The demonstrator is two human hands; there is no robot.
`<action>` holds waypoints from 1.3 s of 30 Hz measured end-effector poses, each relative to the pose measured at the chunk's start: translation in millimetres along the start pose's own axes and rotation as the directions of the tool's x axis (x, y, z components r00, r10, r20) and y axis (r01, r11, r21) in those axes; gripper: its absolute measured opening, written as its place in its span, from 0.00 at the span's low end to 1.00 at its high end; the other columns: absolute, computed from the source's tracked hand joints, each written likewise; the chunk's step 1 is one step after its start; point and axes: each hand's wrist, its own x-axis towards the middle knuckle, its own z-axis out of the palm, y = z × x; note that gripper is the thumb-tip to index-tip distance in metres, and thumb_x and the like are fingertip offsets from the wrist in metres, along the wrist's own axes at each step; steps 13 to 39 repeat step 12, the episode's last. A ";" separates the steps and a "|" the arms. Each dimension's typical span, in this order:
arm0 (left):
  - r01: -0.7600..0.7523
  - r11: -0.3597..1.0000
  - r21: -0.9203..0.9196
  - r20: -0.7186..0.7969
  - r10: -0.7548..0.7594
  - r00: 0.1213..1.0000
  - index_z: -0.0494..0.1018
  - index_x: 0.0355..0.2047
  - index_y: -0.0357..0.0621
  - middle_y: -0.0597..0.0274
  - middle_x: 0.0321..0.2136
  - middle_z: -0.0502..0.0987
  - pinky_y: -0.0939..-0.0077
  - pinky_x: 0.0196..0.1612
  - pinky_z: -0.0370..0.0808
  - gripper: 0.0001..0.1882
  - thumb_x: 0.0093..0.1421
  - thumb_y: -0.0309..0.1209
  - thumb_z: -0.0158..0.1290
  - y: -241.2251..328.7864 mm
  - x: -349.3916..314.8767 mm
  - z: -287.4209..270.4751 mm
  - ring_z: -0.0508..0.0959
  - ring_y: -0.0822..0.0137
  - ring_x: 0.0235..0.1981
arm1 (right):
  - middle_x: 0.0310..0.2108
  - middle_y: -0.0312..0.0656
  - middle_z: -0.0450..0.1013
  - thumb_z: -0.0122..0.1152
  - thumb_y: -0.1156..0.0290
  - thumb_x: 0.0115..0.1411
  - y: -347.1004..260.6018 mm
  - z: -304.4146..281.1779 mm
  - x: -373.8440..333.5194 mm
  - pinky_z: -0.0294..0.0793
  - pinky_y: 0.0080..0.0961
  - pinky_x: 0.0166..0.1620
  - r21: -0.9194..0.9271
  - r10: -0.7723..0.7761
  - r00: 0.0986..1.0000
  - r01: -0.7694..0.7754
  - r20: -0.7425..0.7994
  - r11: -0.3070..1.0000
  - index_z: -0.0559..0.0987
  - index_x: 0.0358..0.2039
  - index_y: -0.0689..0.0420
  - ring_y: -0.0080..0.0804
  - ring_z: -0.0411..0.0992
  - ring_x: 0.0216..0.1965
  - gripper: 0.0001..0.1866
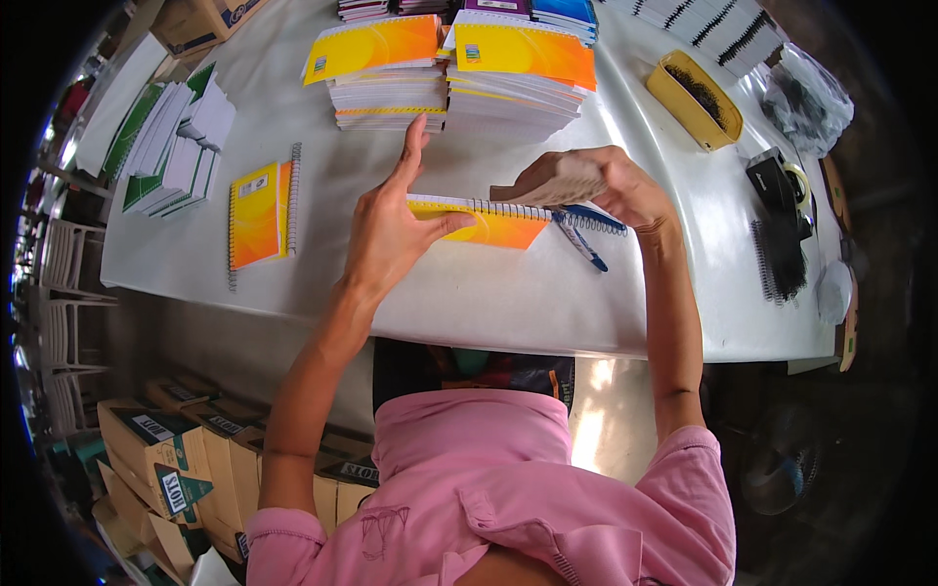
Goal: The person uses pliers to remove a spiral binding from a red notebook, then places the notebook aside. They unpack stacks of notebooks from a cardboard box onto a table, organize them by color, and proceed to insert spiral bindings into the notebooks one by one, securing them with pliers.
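Note:
In front of me on the white table, a yellow-and-orange notebook point(503, 230) shows its cover, with a wire coil along its upper edge. My left hand point(384, 227) grips its left end, the thumb laid across the cover and the other fingers stretched upward. Above the notebook's right part, my right hand point(630, 190) holds a brownish-grey flat piece point(567, 181), blurred, its kind unclear. Under that hand lie a dark blue coil point(601, 221) and a blue-and-white pen point(583, 246); where the coil ends on the notebook is hidden.
Two stacks of yellow-orange notebooks point(523, 73) stand at the far side. On the left are a coil-bound notebook point(259, 210) and green-edged books point(181, 146). A yellow tray point(721, 117) of dark coils, a plastic bag point(806, 98) and black coils point(782, 254) lie right. Cartons point(156, 439) stand lower left.

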 end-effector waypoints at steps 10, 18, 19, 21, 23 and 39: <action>0.153 0.915 -0.374 0.140 -0.107 0.984 0.49 0.67 0.52 0.50 0.54 0.71 0.71 0.53 0.72 0.51 0.46 0.22 0.65 -26.8 -5.9 20.2 0.71 0.63 0.54 | 0.42 0.46 0.76 0.57 0.50 0.59 -6.9 6.7 18.2 0.67 0.30 0.54 -0.290 0.189 0.982 -0.175 0.020 0.941 0.77 0.48 0.59 0.37 0.72 0.48 0.26; 0.164 0.899 -0.405 0.159 -0.108 0.981 0.50 0.67 0.52 0.49 0.54 0.71 0.71 0.53 0.72 0.50 0.47 0.22 0.65 -28.5 -6.0 22.3 0.71 0.62 0.54 | 0.45 0.47 0.75 0.59 0.46 0.56 13.7 -10.9 8.3 0.61 0.32 0.61 0.385 0.053 0.992 -0.094 0.118 0.918 0.75 0.54 0.49 0.41 0.68 0.55 0.29; 0.164 0.899 -0.405 0.159 -0.108 0.981 0.50 0.67 0.52 0.49 0.54 0.71 0.71 0.53 0.72 0.50 0.47 0.22 0.65 -28.5 -6.0 22.3 0.71 0.62 0.54 | 0.45 0.47 0.75 0.59 0.46 0.56 13.7 -10.9 8.3 0.61 0.32 0.61 0.385 0.053 0.992 -0.094 0.118 0.918 0.75 0.54 0.49 0.41 0.68 0.55 0.29; 0.164 0.899 -0.405 0.159 -0.108 0.981 0.50 0.67 0.52 0.49 0.54 0.71 0.71 0.53 0.72 0.50 0.47 0.22 0.65 -28.5 -6.0 22.3 0.71 0.62 0.54 | 0.45 0.47 0.75 0.59 0.46 0.56 13.7 -10.9 8.3 0.61 0.32 0.61 0.385 0.053 0.992 -0.094 0.118 0.918 0.75 0.54 0.49 0.41 0.68 0.55 0.29; 0.164 0.899 -0.405 0.159 -0.108 0.981 0.50 0.67 0.52 0.49 0.54 0.71 0.71 0.53 0.72 0.50 0.47 0.22 0.65 -28.5 -6.0 22.3 0.71 0.62 0.54 | 0.45 0.47 0.75 0.59 0.46 0.56 13.7 -10.9 8.3 0.61 0.32 0.61 0.385 0.053 0.992 -0.094 0.118 0.918 0.75 0.54 0.49 0.41 0.68 0.55 0.29; 0.164 0.899 -0.405 0.159 -0.108 0.981 0.50 0.67 0.52 0.49 0.54 0.71 0.71 0.53 0.72 0.50 0.47 0.22 0.65 -28.5 -6.0 22.3 0.71 0.62 0.54 | 0.45 0.47 0.75 0.59 0.46 0.56 13.7 -10.9 8.3 0.61 0.32 0.61 0.385 0.053 0.992 -0.094 0.118 0.918 0.75 0.54 0.49 0.41 0.68 0.55 0.29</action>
